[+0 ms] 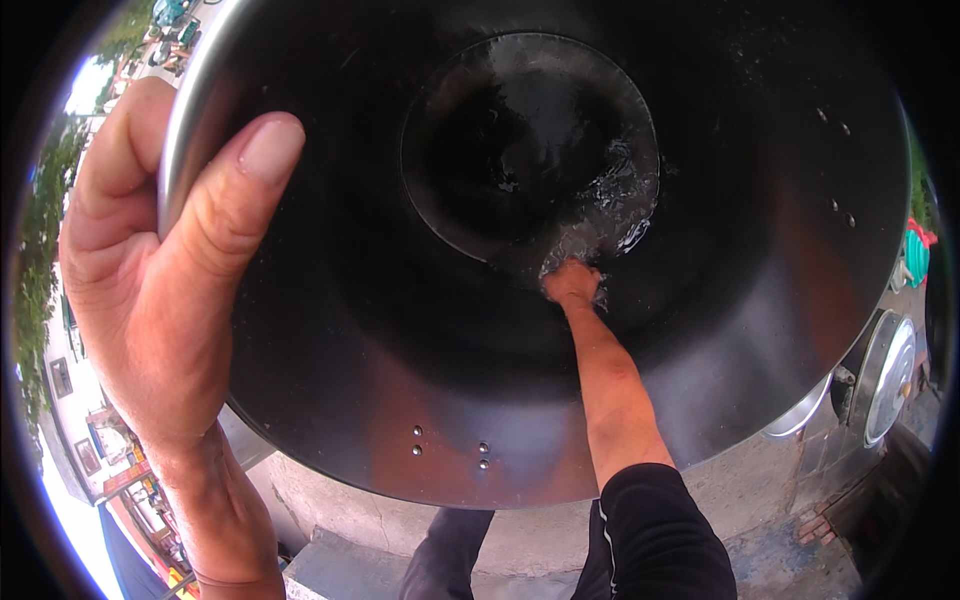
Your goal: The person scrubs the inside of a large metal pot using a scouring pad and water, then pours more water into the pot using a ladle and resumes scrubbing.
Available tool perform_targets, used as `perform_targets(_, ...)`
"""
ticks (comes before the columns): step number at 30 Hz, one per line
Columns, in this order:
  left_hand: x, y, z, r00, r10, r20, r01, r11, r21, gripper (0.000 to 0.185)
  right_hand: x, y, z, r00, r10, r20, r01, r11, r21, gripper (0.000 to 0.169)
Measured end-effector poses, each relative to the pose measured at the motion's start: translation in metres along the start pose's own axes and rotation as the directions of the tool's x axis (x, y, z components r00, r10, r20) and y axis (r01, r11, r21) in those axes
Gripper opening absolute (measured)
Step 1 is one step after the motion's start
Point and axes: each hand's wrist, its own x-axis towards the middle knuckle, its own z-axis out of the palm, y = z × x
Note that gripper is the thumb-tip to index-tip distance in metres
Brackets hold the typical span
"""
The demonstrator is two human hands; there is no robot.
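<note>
A very large metal pot (720, 315) fills most of the view, its open mouth towards me. My left hand (150, 270) grips the pot's rim at the left, thumb inside the wall and fingers curled around the outside. Deep in the pot, my right hand (572, 280) reaches the edge of shallow water (525, 150) that lies on the bottom. The water ripples and splashes about its knuckles. My right fingers are hidden, so anything held in them cannot be made out.
Below the pot's rim, a rounded concrete base (352, 499) stands before my legs. At the right are a round metal lid (890, 379) and several bricks (814, 525). Rivets (484, 448) stick out of the pot's inner wall. Buildings (64, 375) and trees show at the far left.
</note>
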Motion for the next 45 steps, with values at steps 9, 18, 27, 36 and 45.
perform_targets(9, 0.005, 0.032, 0.021, 0.997, 0.003, 0.074, -0.007, 0.999, 0.049, 0.024, -0.232, 0.007, -0.051, 0.778, -0.625, -0.068, 0.628, 0.776, 0.053, 0.031)
perform_targets(18, -0.001, 0.056, 0.034, 0.995, -0.099, 0.004, 0.099, 0.986, -0.133, 0.038, -0.253, 0.039, -0.067, 0.93, -0.361, -0.068, 0.362, 0.932, -0.003, 0.041)
perform_targets(27, -0.009, 0.06, 0.023, 0.997, 0.007, 0.076, -0.013, 0.996, 0.084, 0.034, -0.21, 0.146, -0.18, 0.862, -0.505, -0.055, 0.289, 0.576, -0.765, 0.052)
perform_targets(36, -0.011, 0.106, 0.059, 0.987, -0.107, 0.123, 0.116, 0.991, -0.061, 0.034, -0.333, -0.042, -0.079, 0.888, -0.459, -0.023, 0.376, 0.696, 0.613, 0.054)
perform_targets(45, -0.007, 0.102, 0.059, 0.975, 0.163, 0.153, -0.184, 0.974, 0.132, 0.021, -0.147, 0.142, -0.139, 0.9, -0.346, -0.266, 0.075, 0.724, -0.686, 0.052)
